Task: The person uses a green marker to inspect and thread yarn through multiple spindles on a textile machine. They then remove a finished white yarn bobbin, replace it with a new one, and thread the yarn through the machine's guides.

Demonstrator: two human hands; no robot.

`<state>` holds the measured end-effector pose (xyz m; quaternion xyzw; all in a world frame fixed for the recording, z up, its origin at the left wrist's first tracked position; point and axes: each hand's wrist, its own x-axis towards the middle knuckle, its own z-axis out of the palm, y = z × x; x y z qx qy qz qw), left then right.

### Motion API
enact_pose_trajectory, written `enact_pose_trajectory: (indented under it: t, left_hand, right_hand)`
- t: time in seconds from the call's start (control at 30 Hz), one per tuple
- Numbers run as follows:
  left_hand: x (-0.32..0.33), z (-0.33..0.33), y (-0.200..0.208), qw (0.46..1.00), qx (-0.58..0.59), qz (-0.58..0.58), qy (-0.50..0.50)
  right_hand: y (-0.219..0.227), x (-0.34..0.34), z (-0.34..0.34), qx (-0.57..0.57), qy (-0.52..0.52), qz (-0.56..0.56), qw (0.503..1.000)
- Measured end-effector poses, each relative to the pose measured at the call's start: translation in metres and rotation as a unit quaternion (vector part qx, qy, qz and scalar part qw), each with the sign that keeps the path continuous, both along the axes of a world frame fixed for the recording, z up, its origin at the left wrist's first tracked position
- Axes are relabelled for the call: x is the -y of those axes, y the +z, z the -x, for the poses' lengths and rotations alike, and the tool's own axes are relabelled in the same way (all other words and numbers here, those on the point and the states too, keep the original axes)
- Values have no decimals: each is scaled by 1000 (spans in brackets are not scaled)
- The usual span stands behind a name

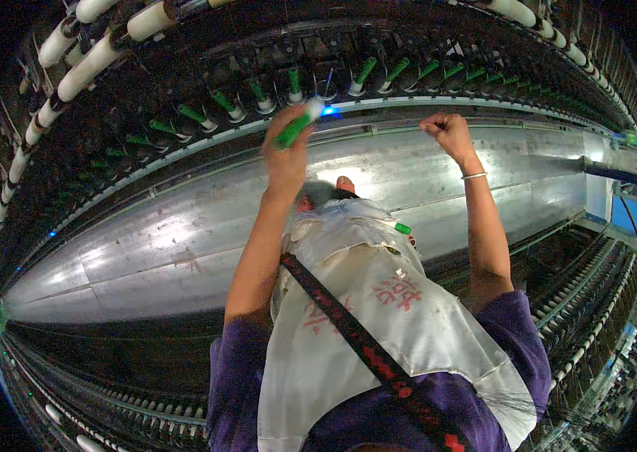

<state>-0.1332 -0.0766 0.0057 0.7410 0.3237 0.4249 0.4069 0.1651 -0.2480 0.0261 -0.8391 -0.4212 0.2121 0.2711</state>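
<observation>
Green bobbins (364,72) line a pale rail (439,99). Before it, the left hand (286,154) curls around 1 loose bobbin (292,132), unseated, so work looks unfinished; rightward along it, the right hand (452,137) pinches closed, contents unclear.

Green, white-ended bobbin (290,133) tilted in left hand (285,154)

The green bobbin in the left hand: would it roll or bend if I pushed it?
The green bobbin would probably roll, being a slim, rounded tube. It likely wouldn't bend, as it looks straight in the left hand. It's perhaps light, held by one hand.
</observation>
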Motion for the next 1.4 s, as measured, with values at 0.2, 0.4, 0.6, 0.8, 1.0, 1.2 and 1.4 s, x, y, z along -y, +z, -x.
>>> enact_pose_trajectory:
  t: [0.2,0.4,0.6,0.8,1.0,1.2,1.4]
  left_hand:
    - [-44,-109,57,993,-120,-4,-11]
    - [-60,-118,31,993,-81,36,-72]
    - [-53,-124,5,1000,-19,-10,-23]
    - [-50,-127,1,997,20,50,-58]
    - [-37,-149,-18,997,-9,79,0]
    - [-28,-158,-46,993,-54,94,35]
    - [-22,-155,-73,977,-187,99,38]
  right_hand:
    - [70,-7,55,-339,121,-43,932]
    - [82,3,57,-348,-28,-41,936]
    - [121,-44,55,-400,-9,-192,896]
    - [150,-102,80,-392,43,-224,891]
    - [179,-124,80,-383,86,-264,881]
    - [210,-144,82,-376,116,-322,861]
    - [243,-145,81,-400,74,-312,859]
